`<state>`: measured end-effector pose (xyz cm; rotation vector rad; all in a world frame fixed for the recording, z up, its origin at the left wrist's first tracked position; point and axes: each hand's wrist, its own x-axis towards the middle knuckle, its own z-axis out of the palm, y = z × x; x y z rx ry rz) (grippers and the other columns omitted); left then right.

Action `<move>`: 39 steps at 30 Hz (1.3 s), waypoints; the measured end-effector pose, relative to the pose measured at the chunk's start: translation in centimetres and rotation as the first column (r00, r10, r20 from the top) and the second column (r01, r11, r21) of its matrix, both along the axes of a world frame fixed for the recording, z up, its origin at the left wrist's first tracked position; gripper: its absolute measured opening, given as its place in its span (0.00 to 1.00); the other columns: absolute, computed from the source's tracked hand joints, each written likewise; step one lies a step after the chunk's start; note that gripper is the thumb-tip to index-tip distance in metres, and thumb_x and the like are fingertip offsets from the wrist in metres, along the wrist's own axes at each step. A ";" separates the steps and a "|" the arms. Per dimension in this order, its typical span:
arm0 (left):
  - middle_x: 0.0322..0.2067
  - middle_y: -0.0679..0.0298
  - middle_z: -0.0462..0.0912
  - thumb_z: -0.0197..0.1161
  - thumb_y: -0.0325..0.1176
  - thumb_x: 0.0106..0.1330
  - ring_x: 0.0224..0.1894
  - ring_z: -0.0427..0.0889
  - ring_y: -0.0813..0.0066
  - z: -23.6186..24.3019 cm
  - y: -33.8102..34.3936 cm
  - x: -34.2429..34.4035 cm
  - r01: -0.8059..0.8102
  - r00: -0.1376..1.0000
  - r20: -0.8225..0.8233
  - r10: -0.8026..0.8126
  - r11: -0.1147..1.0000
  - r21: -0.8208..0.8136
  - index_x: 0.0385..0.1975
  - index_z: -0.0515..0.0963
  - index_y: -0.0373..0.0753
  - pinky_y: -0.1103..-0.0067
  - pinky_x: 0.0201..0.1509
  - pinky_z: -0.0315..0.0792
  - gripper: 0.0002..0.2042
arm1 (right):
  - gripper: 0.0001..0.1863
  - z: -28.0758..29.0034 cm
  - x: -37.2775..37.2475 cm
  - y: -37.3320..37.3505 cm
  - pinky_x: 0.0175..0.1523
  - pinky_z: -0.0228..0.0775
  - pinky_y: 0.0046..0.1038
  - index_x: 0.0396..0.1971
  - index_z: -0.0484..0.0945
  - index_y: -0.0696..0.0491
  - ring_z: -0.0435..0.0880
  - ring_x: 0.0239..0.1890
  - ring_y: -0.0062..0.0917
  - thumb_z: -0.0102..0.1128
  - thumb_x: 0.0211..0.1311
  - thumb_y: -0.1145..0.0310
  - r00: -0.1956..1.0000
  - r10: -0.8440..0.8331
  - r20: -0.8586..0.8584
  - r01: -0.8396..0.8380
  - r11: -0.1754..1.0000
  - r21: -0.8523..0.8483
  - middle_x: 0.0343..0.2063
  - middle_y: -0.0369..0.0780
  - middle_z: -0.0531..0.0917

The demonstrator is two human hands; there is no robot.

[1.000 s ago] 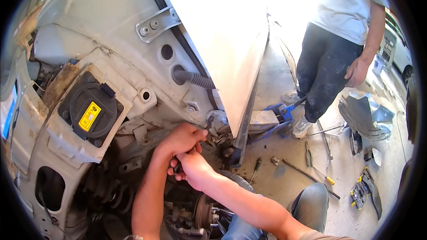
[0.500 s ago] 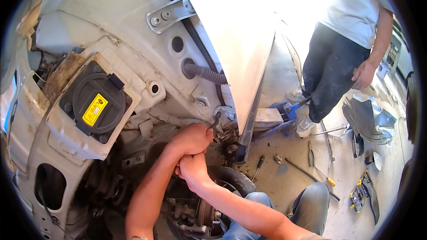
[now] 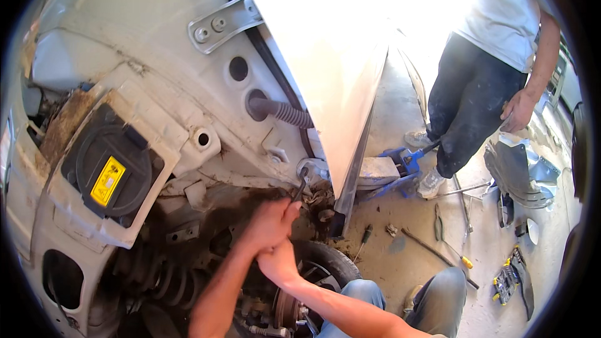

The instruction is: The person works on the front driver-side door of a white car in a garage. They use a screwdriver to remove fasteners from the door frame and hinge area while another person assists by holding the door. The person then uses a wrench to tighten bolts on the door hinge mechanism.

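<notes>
My left hand (image 3: 270,222) is closed around the shaft of a dark metal wrench (image 3: 301,186). The wrench's upper end meets the light metal bracket (image 3: 313,166) at the lower corner of the car's body. Just below, my right hand (image 3: 278,263) is closed and pressed against the heel of my left hand; what lies inside its fingers is hidden. Both hands are in the open wheel well, above the brake disc (image 3: 287,305) and a wheel with its tyre (image 3: 335,261).
A black round cover with a yellow label (image 3: 108,181) is at left, above a coil spring (image 3: 166,281). The white door panel (image 3: 313,75) hangs alongside. A blue floor jack (image 3: 407,161), pliers (image 3: 438,222), a screwdriver (image 3: 366,235) and a co-worker (image 3: 472,100) are at right.
Both hands have moved down and slightly toward me, and more of the wrench's shaft shows above my left hand. The view has shifted a little. The co-worker's hand has dropped slightly.
</notes>
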<state>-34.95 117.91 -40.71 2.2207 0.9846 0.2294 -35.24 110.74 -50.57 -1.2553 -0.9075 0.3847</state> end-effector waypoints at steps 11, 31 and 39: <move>0.33 0.50 0.84 0.52 0.35 0.75 0.39 0.83 0.43 -18.9 1.4 7.2 -0.348 0.801 0.587 0.117 0.889 0.298 0.41 0.77 0.36 0.59 0.41 0.76 0.10 | 0.32 -13.4 14.4 3.5 0.49 0.76 0.47 0.62 0.63 0.49 0.81 0.49 0.51 0.63 0.58 0.60 0.898 0.218 0.383 -0.008 0.877 -0.481 0.50 0.51 0.79; 0.18 0.57 0.83 0.52 0.39 0.74 0.25 0.84 0.58 -1.7 0.2 2.2 -0.074 0.973 0.220 0.071 0.997 0.005 0.35 0.78 0.35 0.65 0.33 0.75 0.14 | 0.20 1.9 6.7 -3.7 0.23 0.59 0.21 0.38 0.71 0.56 0.70 0.19 0.18 0.41 0.80 0.54 0.353 0.591 -0.725 -0.873 0.488 -0.027 0.25 0.38 0.79; 0.21 0.59 0.83 0.50 0.39 0.75 0.16 0.78 0.73 3.3 1.4 2.1 0.013 0.999 -0.043 -0.022 0.976 -0.216 0.29 0.77 0.32 0.71 0.22 0.72 0.17 | 0.18 7.6 6.2 -4.1 0.18 0.49 0.23 0.39 0.72 0.54 0.64 0.12 0.19 0.45 0.79 0.54 0.121 0.537 -0.835 -0.847 0.495 0.196 0.26 0.41 0.81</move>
